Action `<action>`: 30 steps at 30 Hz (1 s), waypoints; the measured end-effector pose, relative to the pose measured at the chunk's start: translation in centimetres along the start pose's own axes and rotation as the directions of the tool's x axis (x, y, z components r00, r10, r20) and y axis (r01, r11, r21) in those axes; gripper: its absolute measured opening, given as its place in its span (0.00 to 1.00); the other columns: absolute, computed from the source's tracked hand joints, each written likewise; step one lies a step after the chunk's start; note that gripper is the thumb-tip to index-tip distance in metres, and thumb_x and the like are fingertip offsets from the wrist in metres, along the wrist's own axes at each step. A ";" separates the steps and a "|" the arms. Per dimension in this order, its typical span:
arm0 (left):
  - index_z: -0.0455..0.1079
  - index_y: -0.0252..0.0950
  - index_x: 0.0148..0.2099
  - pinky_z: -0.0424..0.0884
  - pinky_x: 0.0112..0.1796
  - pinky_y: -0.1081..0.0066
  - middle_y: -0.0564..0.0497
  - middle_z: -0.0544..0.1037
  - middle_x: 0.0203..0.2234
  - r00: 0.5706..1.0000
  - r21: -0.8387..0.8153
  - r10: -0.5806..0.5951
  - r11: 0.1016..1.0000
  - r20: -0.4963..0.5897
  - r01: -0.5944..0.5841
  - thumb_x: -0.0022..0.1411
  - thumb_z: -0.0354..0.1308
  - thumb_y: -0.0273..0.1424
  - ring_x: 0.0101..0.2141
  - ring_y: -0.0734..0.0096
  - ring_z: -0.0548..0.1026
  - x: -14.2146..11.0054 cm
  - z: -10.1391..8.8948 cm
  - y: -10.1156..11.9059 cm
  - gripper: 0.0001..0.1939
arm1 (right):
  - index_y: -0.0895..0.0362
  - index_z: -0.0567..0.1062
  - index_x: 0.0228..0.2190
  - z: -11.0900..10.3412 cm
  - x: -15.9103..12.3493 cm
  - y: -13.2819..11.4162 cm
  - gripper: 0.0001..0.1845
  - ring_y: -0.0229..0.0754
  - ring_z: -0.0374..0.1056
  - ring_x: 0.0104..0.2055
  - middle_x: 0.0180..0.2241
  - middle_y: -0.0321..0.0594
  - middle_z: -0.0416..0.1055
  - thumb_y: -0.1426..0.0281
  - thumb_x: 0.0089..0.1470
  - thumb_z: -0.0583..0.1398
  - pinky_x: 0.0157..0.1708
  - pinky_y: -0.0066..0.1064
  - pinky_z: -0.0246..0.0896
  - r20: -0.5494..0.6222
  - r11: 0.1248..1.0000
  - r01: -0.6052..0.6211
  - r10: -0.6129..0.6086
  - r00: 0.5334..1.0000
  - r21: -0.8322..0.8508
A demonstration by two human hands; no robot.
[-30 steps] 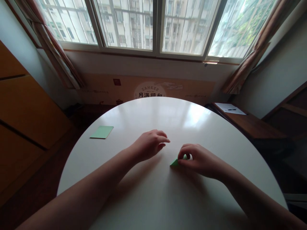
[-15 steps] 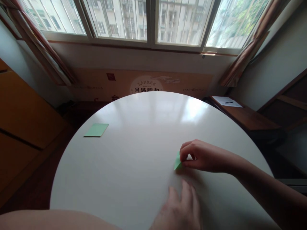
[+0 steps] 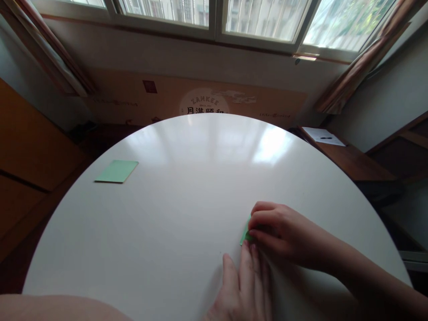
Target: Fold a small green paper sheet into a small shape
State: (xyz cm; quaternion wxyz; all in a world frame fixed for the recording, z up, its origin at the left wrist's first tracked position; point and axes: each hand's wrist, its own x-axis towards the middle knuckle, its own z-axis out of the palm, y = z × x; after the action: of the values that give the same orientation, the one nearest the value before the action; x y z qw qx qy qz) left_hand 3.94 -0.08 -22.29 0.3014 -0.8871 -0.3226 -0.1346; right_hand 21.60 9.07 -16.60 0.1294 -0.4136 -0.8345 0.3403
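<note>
A small piece of green paper (image 3: 245,231) lies on the white round table, mostly covered by my hands. My right hand (image 3: 282,232) is closed over it, with thumb and fingertips gripping its right part. Just below, my left hand (image 3: 244,285) is stretched out with its fingertips at the paper's lower edge. Whether they press on the paper or only rest beside it, I cannot tell. Farther off on the left of the table is a flat green square of paper (image 3: 117,171), apart from both hands.
The white table (image 3: 180,200) has a curved edge. Behind it are a printed orange panel (image 3: 117,96) and windows. A brown side table (image 3: 361,165) at the right bears a white sheet (image 3: 323,136) with a dark pen-like thing. An orange-brown cabinet (image 3: 30,133) stands left.
My left hand has moved up to the small green paper. My right fingers have closed down lower over it. The camera view has tilted downward.
</note>
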 end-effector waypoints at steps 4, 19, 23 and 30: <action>0.74 0.31 0.54 0.67 0.43 0.53 0.42 0.81 0.46 1.000 0.003 -0.017 1.000 0.011 0.017 0.68 0.51 0.29 0.49 0.49 0.75 0.0 0.0 0.3 0.16 | 0.56 0.75 0.29 0.4 0.1 0.2 0.06 0.34 0.67 0.34 0.33 0.34 0.71 0.77 0.56 0.61 0.35 0.26 0.61 -0.032 0.999 -0.007 0.006 0.999 -0.037; 0.74 0.31 0.54 0.66 0.47 0.49 0.41 0.80 0.46 0.999 -0.042 -0.022 0.999 0.042 0.024 0.68 0.52 0.33 0.49 0.47 0.75 0.0 0.5 0.6 0.17 | 0.55 0.76 0.27 0.9 0.6 0.6 0.06 0.34 0.67 0.31 0.31 0.32 0.72 0.77 0.53 0.63 0.31 0.26 0.61 -0.080 0.996 -0.078 0.074 0.994 -0.041; 0.74 0.32 0.53 0.65 0.47 0.48 0.41 0.80 0.46 0.998 -0.045 -0.028 0.998 0.053 0.031 0.68 0.52 0.33 0.48 0.47 0.76 0.1 0.5 0.7 0.17 | 0.55 0.76 0.27 0.9 0.6 0.8 0.06 0.34 0.68 0.31 0.31 0.32 0.72 0.76 0.54 0.63 0.32 0.26 0.61 -0.077 0.996 -0.075 0.071 0.995 -0.057; 0.74 0.33 0.54 0.66 0.46 0.49 0.40 0.79 0.47 0.996 -0.048 -0.045 0.998 0.072 0.049 0.68 0.50 0.32 0.49 0.47 0.74 0.2 0.6 0.9 0.18 | 0.55 0.74 0.27 0.9 0.5 0.6 0.07 0.34 0.66 0.31 0.30 0.32 0.71 0.76 0.55 0.62 0.31 0.27 0.59 -0.085 0.992 -0.091 0.083 0.993 -0.093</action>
State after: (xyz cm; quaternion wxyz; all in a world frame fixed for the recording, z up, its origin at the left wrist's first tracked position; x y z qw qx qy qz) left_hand 4.66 -0.15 -23.08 0.2645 -0.8906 -0.3506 -0.1179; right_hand 21.19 9.36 -17.67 0.1282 -0.4688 -0.8253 0.2877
